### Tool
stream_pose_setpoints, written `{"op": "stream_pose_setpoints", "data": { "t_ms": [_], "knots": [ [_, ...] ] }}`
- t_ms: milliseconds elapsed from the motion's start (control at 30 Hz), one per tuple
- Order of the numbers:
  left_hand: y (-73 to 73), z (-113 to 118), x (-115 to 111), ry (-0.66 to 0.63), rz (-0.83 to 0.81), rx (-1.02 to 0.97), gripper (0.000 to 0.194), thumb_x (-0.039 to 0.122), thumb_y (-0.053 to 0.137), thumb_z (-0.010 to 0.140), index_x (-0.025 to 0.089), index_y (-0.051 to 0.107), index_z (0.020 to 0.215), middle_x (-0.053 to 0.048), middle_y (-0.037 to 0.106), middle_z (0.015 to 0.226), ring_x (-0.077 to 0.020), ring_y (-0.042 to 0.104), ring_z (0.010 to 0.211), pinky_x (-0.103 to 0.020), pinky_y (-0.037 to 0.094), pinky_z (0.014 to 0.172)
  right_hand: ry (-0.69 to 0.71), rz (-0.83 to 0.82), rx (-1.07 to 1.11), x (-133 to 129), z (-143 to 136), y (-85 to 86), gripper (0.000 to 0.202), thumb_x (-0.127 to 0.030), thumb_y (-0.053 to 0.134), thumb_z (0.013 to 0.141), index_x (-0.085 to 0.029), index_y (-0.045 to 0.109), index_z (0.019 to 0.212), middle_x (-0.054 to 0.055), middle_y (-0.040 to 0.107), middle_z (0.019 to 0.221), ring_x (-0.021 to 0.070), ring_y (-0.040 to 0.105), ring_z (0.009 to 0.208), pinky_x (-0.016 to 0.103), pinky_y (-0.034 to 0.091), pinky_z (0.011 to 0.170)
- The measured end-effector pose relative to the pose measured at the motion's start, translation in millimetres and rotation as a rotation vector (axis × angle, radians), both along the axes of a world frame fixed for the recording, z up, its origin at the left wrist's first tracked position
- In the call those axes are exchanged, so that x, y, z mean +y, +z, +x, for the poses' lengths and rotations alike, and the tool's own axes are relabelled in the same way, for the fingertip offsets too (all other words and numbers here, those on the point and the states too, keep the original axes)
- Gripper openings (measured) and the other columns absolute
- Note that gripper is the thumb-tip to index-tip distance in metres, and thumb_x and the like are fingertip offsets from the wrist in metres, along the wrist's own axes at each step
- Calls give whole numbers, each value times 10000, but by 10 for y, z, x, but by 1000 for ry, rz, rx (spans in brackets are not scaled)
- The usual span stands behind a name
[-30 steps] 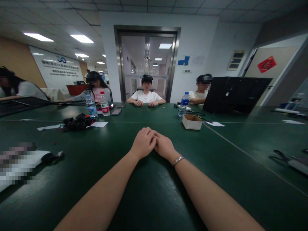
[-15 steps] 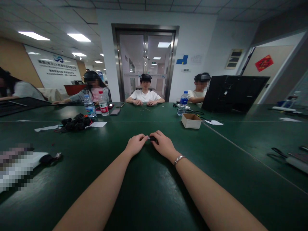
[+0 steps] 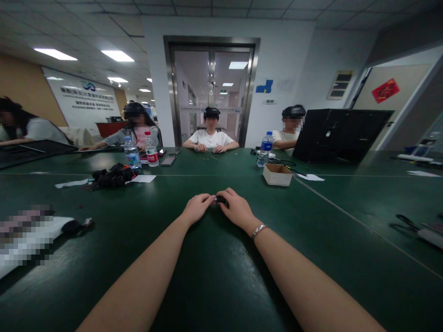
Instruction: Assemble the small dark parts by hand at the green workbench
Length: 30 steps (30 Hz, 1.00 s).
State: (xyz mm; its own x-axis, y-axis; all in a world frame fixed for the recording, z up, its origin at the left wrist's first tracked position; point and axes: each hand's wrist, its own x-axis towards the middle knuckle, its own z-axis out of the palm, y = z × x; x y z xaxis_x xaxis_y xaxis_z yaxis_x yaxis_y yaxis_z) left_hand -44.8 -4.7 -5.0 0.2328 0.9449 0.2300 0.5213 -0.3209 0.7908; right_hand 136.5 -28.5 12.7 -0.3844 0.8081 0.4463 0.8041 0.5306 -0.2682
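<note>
My right hand (image 3: 235,205) is closed round a small dark piece (image 3: 221,199), with a pale, metal-looking end that points left. At that end, the fingertips of my left hand (image 3: 199,206) are pinched together. Both hands rest low over the green table (image 3: 221,258), fingertips nearly meeting. What exactly the small dark piece is cannot be made out, since my fingers hide much of it. A silver bracelet (image 3: 259,230) circles my right wrist.
An open cardboard box (image 3: 277,177) stands beyond my right hand, near a water bottle (image 3: 265,150). Tangled black straps (image 3: 112,176) and two bottles, one red-labelled (image 3: 151,150), are at the left. A large black monitor (image 3: 341,136) stands at right. Several people sit around the table.
The whole view has shifted slightly to the right and down. My hands keep nearly the same hold on the small dark piece.
</note>
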Motion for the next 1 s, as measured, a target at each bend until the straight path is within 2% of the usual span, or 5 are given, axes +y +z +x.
{"op": "stream_pose_setpoints", "data": {
  "t_ms": [267,600,733,867,1000],
  "knots": [
    [-47,7,8,-66,69,-141,216,313,597,765,221,645,955,-35,657,935,-175,601,885,-313,460,851,-10,-17,6,9,11,-6,264,-250,537,863,-248,565,1126,34,557,1066,127,570,822,238,418,673],
    [-13,4,-14,59,90,38,360,134,567,676,250,581,1016,-23,643,994,-192,565,963,-345,435,889,-9,-26,17,4,13,5,231,-251,539,862,-250,580,1090,21,562,1018,123,558,803,231,401,659],
    [31,22,-59,173,52,307,333,292,614,700,321,619,1032,-12,627,1135,-294,458,1149,-481,338,984,-12,-23,19,20,14,-7,234,-248,545,859,-249,578,1091,18,560,1023,110,543,759,232,404,664],
    [57,29,-59,150,19,309,344,557,448,817,310,653,942,-16,648,1096,-310,475,1140,-492,341,960,4,-26,27,37,20,-26,250,-236,540,860,-243,572,1109,24,560,1047,114,554,792,232,416,687],
    [58,15,-42,126,43,263,332,519,409,862,300,648,936,-10,675,1025,-264,543,1063,-432,376,926,18,-22,22,41,25,-32,253,-253,555,858,-247,574,1110,23,561,1047,124,562,824,238,420,699]
  ]
}}
